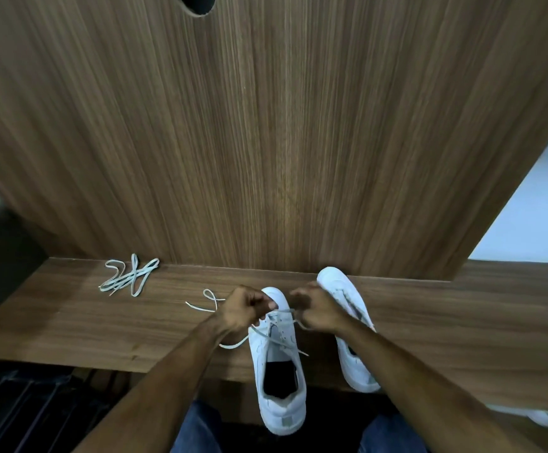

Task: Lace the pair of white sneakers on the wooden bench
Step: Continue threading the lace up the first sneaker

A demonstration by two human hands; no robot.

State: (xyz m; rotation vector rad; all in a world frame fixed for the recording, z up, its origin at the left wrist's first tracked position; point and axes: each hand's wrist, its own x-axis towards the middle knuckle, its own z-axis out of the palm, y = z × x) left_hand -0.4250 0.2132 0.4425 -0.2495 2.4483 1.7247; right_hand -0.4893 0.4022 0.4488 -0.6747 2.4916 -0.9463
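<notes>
Two white sneakers sit on the wooden desk [69, 322] at the lower middle of the frame, toes pointing towards the upright wood panel [266, 125] behind it. The left sneaker [277, 364] overhangs the desk's front edge with its heel, and its dark opening faces up. The right sneaker [347, 315] lies just beside it, partly hidden under the right forearm.

Both hands work over the toe end of the left sneaker. The left hand [244, 308] has its fingers curled and pinches a white lace [275, 338] that runs across the sneaker's eyelets; one loose end trails off to the left on the desk. The right hand [318, 310] is likewise curled, gripping the other part of the same lace.

A second lace [128, 276] lies in a loose tangle at the left, near the panel, well apart from the sneakers. Blue-trousered knees [197, 429] show at the bottom edge.
</notes>
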